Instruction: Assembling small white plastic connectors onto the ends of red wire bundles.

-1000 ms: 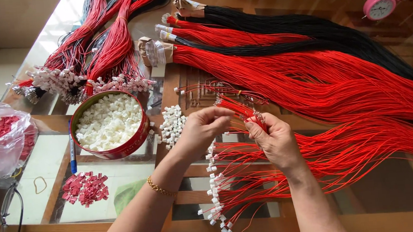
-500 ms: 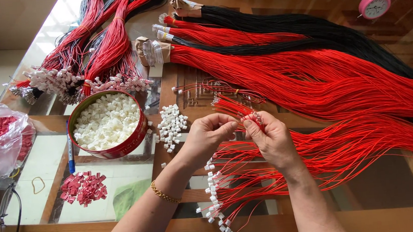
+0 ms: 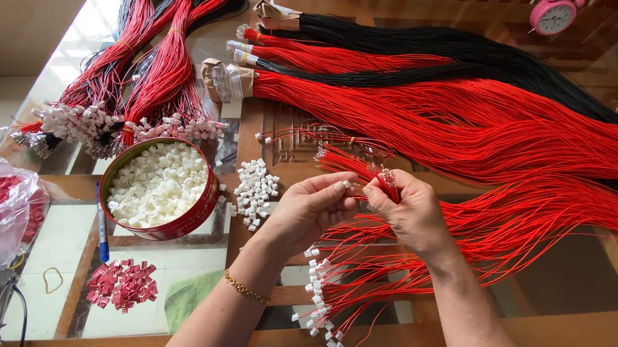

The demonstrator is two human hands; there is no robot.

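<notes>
Left hand pinched a small white connector at the fingertips; right hand clenched round a bunch of red wires, thumb and forefinger nipping one wire end just beside the connector. Both hands sat above the table, mid-frame. Finished wires with white plugs fanned out below the wrists, near the front edge. Loose white connectors lay in a small pile just left of the left hand. Next left, a round red tin full of white housings. Blue pen lay beside the tin. Red housings were heaped near the front left, a rubber band beside them, glasses at the left edge. Clear bag with red parts sat far left. Surface was a glass top table with wood frame, pale floor showing through. Long red wire bundles and a black bundle ran across the right half, ends wrapped in brown paper. More terminated bundles lay top left. Pink alarm clock stood top right.
</notes>
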